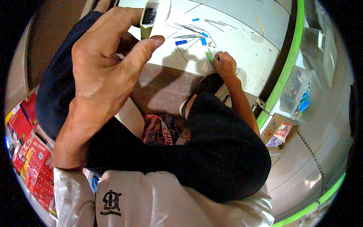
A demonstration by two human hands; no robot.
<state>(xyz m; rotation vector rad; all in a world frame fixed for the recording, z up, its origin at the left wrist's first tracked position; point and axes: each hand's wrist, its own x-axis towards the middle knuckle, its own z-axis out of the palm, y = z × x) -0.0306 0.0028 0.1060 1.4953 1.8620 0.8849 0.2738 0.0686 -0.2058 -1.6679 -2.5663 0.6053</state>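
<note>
While the left hand (106, 64) pinches the small green box (146, 32) between thumb and fingers, just left of 12 o'clock, its open end bares dark pieces (150, 15); a tilt could spill them. Right hand (225, 63), between 1 and 2, curled beside a green strip (209, 56); cannot tell whether gripping. Thin rods (189, 36) at 12: a sideways sweep might scatter them.
</note>
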